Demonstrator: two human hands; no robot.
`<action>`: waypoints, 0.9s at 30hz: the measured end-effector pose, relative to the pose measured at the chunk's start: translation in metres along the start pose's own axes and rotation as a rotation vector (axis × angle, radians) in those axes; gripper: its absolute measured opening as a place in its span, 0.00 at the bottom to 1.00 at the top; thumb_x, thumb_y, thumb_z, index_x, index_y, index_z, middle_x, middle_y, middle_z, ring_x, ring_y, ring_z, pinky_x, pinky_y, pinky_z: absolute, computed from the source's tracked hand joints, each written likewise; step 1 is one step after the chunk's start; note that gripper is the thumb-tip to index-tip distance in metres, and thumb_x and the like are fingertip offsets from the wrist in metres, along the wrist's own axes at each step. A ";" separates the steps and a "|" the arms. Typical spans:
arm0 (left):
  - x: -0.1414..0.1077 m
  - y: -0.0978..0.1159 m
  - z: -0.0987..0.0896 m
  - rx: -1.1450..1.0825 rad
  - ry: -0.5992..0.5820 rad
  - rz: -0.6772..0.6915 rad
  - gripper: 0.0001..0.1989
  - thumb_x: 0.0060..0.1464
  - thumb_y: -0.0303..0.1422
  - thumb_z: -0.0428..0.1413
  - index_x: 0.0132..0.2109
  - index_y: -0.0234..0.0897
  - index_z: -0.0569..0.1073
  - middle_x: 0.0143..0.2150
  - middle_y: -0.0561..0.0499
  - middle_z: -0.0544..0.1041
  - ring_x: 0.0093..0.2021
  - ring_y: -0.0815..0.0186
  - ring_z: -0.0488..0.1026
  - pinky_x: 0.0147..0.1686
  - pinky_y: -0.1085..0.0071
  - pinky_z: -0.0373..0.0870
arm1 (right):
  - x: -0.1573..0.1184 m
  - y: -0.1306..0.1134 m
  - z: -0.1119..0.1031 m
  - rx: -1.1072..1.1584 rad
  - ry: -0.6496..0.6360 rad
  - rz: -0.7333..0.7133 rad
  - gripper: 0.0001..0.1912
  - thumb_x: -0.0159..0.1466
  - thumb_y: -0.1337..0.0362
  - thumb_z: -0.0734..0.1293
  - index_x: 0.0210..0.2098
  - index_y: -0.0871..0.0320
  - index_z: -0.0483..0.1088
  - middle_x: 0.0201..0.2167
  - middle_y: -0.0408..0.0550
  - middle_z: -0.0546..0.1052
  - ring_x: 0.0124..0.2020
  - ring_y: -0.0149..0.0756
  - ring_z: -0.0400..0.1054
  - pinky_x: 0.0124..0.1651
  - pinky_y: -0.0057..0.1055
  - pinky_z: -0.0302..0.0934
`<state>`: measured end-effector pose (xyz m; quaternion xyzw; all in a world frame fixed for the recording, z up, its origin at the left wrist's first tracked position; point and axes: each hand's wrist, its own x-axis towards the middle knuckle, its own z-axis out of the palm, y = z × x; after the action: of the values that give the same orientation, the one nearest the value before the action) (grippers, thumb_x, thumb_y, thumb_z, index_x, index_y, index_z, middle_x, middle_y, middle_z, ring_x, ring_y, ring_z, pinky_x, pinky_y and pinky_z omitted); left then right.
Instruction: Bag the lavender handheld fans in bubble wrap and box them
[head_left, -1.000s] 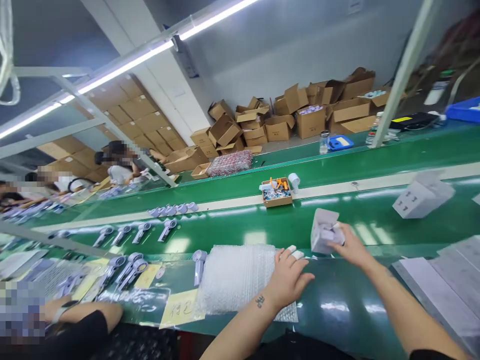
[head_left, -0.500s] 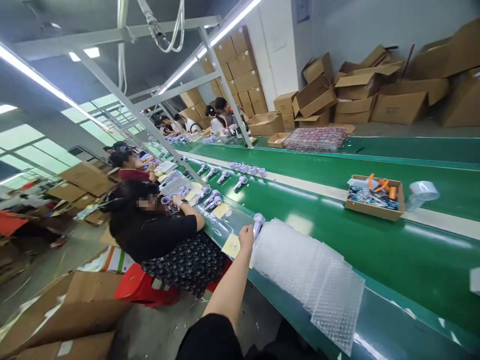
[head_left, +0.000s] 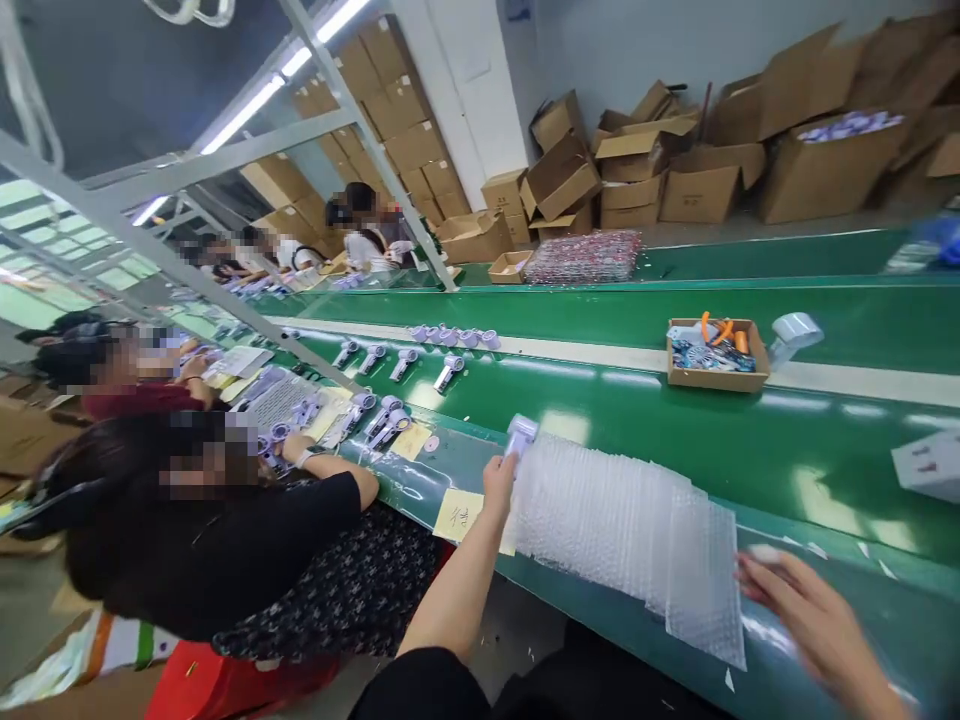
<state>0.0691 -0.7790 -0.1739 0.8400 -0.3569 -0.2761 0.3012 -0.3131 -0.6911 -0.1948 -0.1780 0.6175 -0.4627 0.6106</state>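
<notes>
My left hand (head_left: 498, 482) is closed around the handle of a light purple handheld fan (head_left: 523, 432), whose round head points up and away from me. The fan is just beyond the left end of a fanned-out stack of clear bubble wrap bags (head_left: 607, 505) on the bench. My right hand (head_left: 814, 612) is at the right edge of that stack, fingers stretched toward it and slightly blurred. A small whitish patch shows at its fingertips; I cannot make out what it is. Beside my left wrist lies a yellow note with handwriting (head_left: 457, 514).
Several purple fans (head_left: 448, 373) lie on the green conveyor belt (head_left: 570, 400). A cardboard box of tools (head_left: 716, 382) stands beside a tape roll (head_left: 796, 332). On the right is a white box (head_left: 928, 465). A co-worker in black (head_left: 247, 530) sits close at my left, handling fans.
My right hand has come into view at the right end of the bags. My left hand still grips the fan, whose head is now tilted more clearly upright. The view has turned to the right.
</notes>
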 end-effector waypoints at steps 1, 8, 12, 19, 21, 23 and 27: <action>-0.018 0.006 0.013 -0.056 -0.066 0.030 0.19 0.52 0.47 0.47 0.29 0.35 0.67 0.25 0.51 0.69 0.28 0.67 0.67 0.28 0.73 0.63 | -0.008 0.004 0.020 0.041 -0.093 0.082 0.26 0.41 0.56 0.76 0.39 0.51 0.69 0.42 0.57 0.75 0.42 0.49 0.72 0.47 0.45 0.68; -0.183 0.018 0.113 -0.313 -0.847 0.285 0.22 0.56 0.48 0.44 0.43 0.32 0.68 0.28 0.51 0.69 0.25 0.69 0.65 0.24 0.73 0.61 | -0.001 -0.008 0.064 0.322 -0.185 0.052 0.18 0.52 0.54 0.70 0.38 0.56 0.67 0.35 0.47 0.77 0.39 0.41 0.72 0.43 0.39 0.69; -0.207 -0.002 0.131 0.323 -0.874 1.081 0.24 0.51 0.40 0.55 0.53 0.32 0.65 0.48 0.39 0.69 0.46 0.55 0.66 0.41 0.62 0.64 | -0.002 -0.018 -0.012 0.363 0.056 -0.025 0.15 0.51 0.61 0.71 0.37 0.55 0.67 0.26 0.41 0.74 0.26 0.34 0.71 0.35 0.35 0.71; -0.199 0.002 0.157 0.852 -0.858 1.273 0.07 0.52 0.24 0.50 0.36 0.30 0.72 0.37 0.40 0.72 0.42 0.57 0.67 0.38 0.64 0.62 | -0.042 -0.010 -0.106 0.360 0.043 0.200 0.18 0.49 0.67 0.72 0.39 0.57 0.67 0.29 0.47 0.76 0.29 0.37 0.72 0.33 0.32 0.71; -0.200 0.017 0.166 0.721 -0.824 1.019 0.05 0.52 0.27 0.53 0.35 0.33 0.72 0.38 0.43 0.73 0.40 0.61 0.68 0.37 0.68 0.62 | -0.059 -0.005 -0.111 0.371 -0.036 0.240 0.19 0.48 0.68 0.73 0.38 0.56 0.67 0.30 0.46 0.76 0.31 0.38 0.73 0.36 0.33 0.71; -0.203 0.031 0.173 0.523 -0.864 0.732 0.05 0.50 0.31 0.56 0.33 0.34 0.73 0.33 0.48 0.73 0.35 0.65 0.68 0.34 0.72 0.62 | -0.073 -0.001 -0.107 0.366 -0.165 0.290 0.22 0.47 0.69 0.74 0.40 0.55 0.66 0.30 0.44 0.76 0.33 0.38 0.73 0.36 0.34 0.71; -0.213 0.050 0.181 0.058 -1.088 0.344 0.04 0.44 0.29 0.57 0.30 0.32 0.75 0.25 0.55 0.71 0.26 0.71 0.65 0.28 0.75 0.60 | -0.078 -0.002 -0.086 0.348 -0.425 0.342 0.26 0.49 0.68 0.73 0.45 0.52 0.64 0.31 0.42 0.74 0.30 0.36 0.72 0.30 0.32 0.70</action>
<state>-0.2017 -0.6996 -0.2065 0.5148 -0.5997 -0.6058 0.0914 -0.3778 -0.6005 -0.1623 -0.0574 0.4086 -0.4046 0.8161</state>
